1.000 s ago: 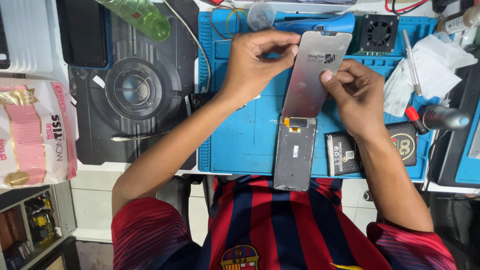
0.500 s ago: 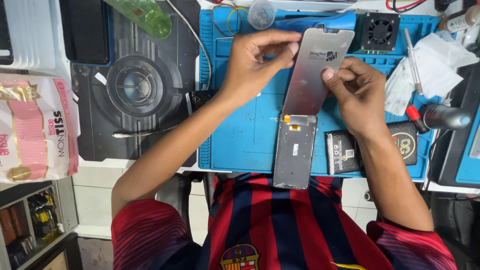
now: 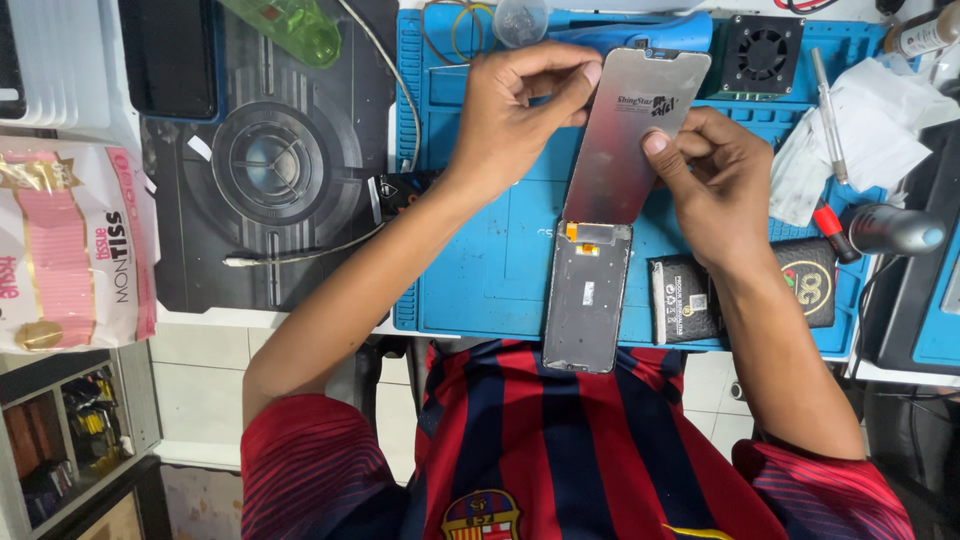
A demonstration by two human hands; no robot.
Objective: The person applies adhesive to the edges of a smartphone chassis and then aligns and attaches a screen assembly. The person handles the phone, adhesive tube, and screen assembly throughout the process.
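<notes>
Both hands, left hand (image 3: pixel 515 110) and right hand (image 3: pixel 715 180), are pinching the grey rectangular display panel (image 3: pixel 640 130); its orange flex ribbon (image 3: pixel 592 234) to the dark phone frame (image 3: pixel 588 300) is risking tearing if they pull too far.

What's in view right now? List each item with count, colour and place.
backlight sheet: 1, silver, held up over the mat between both hands
screen panel: 1, dark grey, on the mat below the sheet, joined by an orange flex
mat: 1, blue, centre of the bench
battery: 1, black, on the mat right of the panel
fan: 1, black, top right of the mat
black pad: 1, left of the mat
green bottle: 1, top left
tissue pack: 1, pink and white, far left
left hand: pinching the sheet's left edge
right hand: gripping the sheet's right edge
</notes>
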